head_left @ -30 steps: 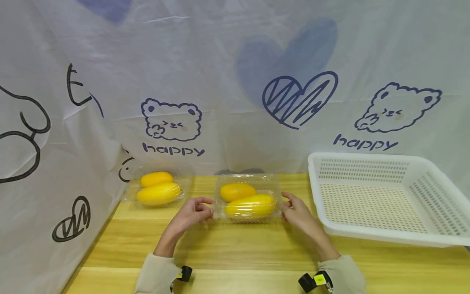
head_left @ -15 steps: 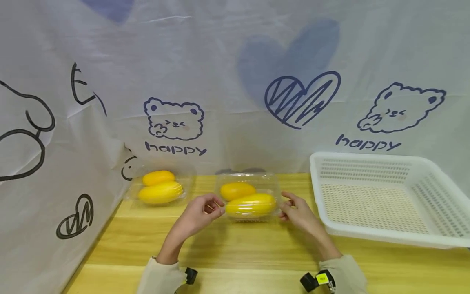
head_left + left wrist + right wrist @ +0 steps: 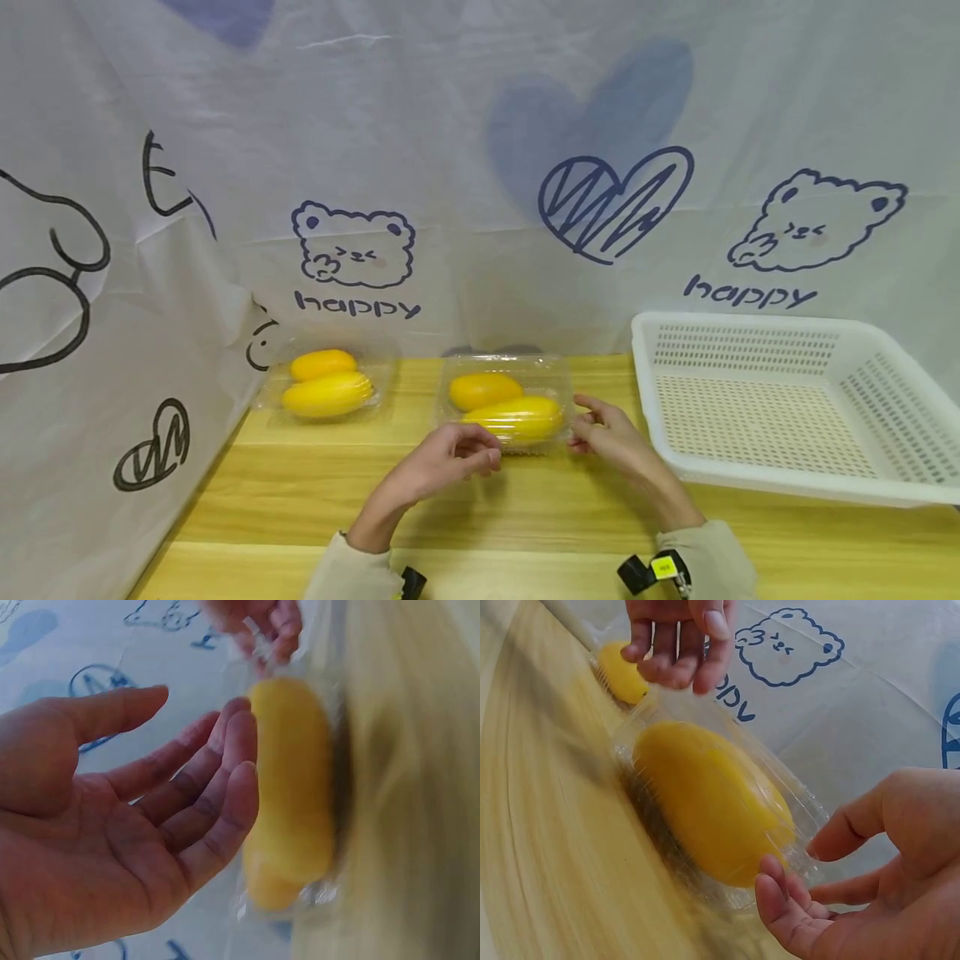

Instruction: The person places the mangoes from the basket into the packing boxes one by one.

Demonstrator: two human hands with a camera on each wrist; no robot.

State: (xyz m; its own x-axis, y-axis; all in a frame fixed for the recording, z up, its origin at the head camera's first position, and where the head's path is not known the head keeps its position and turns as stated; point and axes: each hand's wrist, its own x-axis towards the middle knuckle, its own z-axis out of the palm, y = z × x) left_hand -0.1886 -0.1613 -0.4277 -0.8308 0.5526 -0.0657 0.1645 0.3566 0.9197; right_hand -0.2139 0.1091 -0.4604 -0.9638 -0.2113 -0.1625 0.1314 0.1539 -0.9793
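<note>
A clear plastic clamshell box (image 3: 542, 372) on the table holds two long, smooth yellow fruits that look like mangoes; the nearer fruit (image 3: 517, 417) is the larger in view. My left hand (image 3: 453, 461) is in front of the box's near left corner, palm toward it, fingers loosely bent with nothing in them. In the left wrist view its fingertips (image 3: 244, 739) overlap the fruit's side. My right hand (image 3: 611, 437) is at the box's right end. There, in the right wrist view, thumb and fingers (image 3: 776, 896) lie apart around the plastic corner, fingertips right at it.
A second clear box (image 3: 382, 387) with two yellow fruits (image 3: 326, 394) stands at the back left of the wooden table (image 3: 540, 517). At right is a white slotted basket (image 3: 765, 473). A white printed cloth (image 3: 465, 208) hangs behind and along the left.
My left hand has come from beside the box's left end, right and nearer, to its front left corner. My right hand and both boxes have stayed in almost the same places.
</note>
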